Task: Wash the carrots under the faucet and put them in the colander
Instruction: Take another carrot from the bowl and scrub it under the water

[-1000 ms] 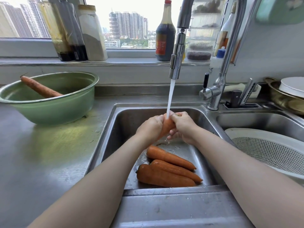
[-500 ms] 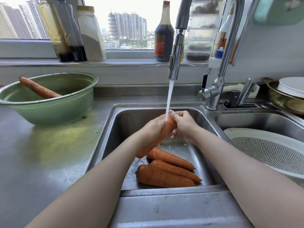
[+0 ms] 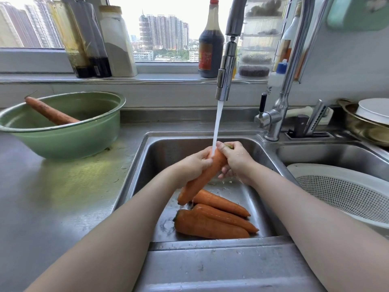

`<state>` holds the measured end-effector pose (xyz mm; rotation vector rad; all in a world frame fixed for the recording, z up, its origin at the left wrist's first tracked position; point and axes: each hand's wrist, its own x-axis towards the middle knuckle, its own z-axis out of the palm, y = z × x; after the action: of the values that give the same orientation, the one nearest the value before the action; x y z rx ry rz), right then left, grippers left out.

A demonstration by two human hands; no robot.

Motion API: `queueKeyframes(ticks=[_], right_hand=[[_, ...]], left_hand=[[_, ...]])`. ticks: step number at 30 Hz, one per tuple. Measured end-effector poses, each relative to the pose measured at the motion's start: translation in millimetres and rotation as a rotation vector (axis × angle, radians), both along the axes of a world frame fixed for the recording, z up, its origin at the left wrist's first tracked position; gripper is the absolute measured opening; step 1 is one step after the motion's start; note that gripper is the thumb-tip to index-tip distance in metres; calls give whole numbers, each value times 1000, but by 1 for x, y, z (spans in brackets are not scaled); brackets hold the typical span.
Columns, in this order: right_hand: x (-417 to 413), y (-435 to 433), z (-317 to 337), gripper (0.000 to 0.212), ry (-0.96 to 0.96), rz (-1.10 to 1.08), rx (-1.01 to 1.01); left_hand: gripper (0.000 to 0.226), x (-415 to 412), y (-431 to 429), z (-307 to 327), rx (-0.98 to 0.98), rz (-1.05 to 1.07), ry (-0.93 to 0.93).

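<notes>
Water runs from the faucet (image 3: 226, 81) onto the top of an orange carrot (image 3: 200, 182) that slants down to the left over the left sink basin (image 3: 160, 152). My left hand (image 3: 194, 165) grips its upper middle. My right hand (image 3: 235, 159) grips its thick top end. Three more carrots (image 3: 214, 222) lie wet on the basin floor below. Another carrot (image 3: 50, 112), still earthy, leans inside a green bowl (image 3: 63, 138) on the counter at left. A white colander (image 3: 345, 194) sits in the right basin, and no carrots show in its visible part.
Bottles and jars (image 3: 92, 39) line the window sill behind the sink. A knife block (image 3: 309, 127) stands behind the faucet base. A brass pot with a white plate (image 3: 368, 121) sits at the far right. Steel counter (image 3: 52, 197) stretches left of the sink.
The carrot has slid down through my left hand, so its lower end now sticks out well below my fingers. Both hands stay under the stream.
</notes>
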<state>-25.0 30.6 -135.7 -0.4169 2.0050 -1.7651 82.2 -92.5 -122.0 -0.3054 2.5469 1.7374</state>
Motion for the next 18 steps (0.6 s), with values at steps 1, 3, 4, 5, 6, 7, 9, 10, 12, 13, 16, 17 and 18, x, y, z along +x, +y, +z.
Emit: queueKeyframes(ticks=[1,3,4,5,6,7,9,10,12,13,16,17,18], right_hand=[[0,1,0,45,2,-3,9],[-1,1,-1,45,7,-10,13],[0,0,-1,45,11,-10,10],[0,0,-1,44,16,-7,7],[0,-1,-1,44,23,-4,7],[0,-1,-1,44,29,-2,6],[0,-2,-1,45,30,0,4],[-1,-2,-1,45,28,0,4],[-1,-1,-1,46,18,3,9],[-1,-1,-2,46,14,4,14],[-2,1,-3,46,17,6,22],[-2,1,-3,46,15,10,16],[-1,1,-2,45,16,16,13]], left_hand=[[35,0,1,-1,4,5,-7],[35,1,5,0,21,44,11],[33,1,8,0,34,71,30],[31,1,9,0,56,105,59],[28,0,11,-1,68,132,89],[27,-1,11,-2,71,152,111],[29,-3,11,-4,66,158,122],[30,-2,11,-2,59,145,104],[33,-3,5,0,26,85,28],[34,-2,2,1,9,59,-9],[37,-1,1,0,31,43,-35],[35,-1,2,-1,32,61,-23],[33,-3,4,-3,28,84,-9]])
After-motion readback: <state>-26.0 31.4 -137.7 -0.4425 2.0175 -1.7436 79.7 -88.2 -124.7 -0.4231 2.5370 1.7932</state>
